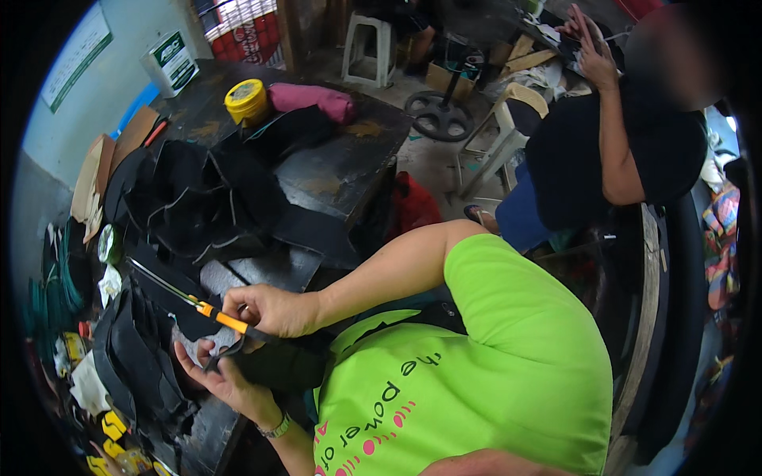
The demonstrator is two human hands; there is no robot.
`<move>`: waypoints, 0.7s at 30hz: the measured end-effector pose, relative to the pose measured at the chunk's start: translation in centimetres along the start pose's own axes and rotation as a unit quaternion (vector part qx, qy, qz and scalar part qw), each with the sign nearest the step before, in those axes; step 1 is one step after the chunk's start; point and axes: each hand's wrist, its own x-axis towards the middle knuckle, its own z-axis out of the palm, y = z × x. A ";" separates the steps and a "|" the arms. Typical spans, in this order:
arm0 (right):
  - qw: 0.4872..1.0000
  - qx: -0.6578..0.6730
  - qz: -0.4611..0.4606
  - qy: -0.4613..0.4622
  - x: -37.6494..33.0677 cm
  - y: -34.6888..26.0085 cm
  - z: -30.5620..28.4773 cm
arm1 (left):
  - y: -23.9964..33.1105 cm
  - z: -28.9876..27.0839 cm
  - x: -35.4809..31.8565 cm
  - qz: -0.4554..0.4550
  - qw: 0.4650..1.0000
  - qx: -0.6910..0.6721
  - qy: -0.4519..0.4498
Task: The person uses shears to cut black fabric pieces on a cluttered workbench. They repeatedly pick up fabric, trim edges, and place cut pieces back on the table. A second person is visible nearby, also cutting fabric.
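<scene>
Pinching the orange-handled slim tool with a long metal blade (208, 311) between thumb and fingers, the right hand (270, 309) keeps its grip narrow and closed around the handle, so the blade slants up and away toward the left, clear of both hands. The left hand (226, 381) lies palm up beneath it, fingers curled in a closed grip on a dark, flat piece of black material (274, 361), held close to the body at the near edge of the dark desk (333, 166), likely so the tool can meet it steadily. Stacked black cut pieces (131, 357) stand just left of the hands, within easy reach. Farther back lie a heap of black fabric panels (198, 202), a yellow round tin (246, 99) and a pink roll (313, 99).
</scene>
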 end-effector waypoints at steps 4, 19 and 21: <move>0.996 0.034 -0.047 0.061 1.5 -1.9 1.0 | -2.2 -2.1 -2.5 0.035 0.993 0.040 -0.107; 0.998 -0.070 0.006 -0.001 2.5 -5.0 2.1 | 3.9 -2.2 1.9 0.071 0.980 -0.180 0.033; 0.990 -0.136 0.037 0.001 2.6 -3.7 2.0 | 4.2 -2.0 2.8 0.085 0.970 -0.204 0.105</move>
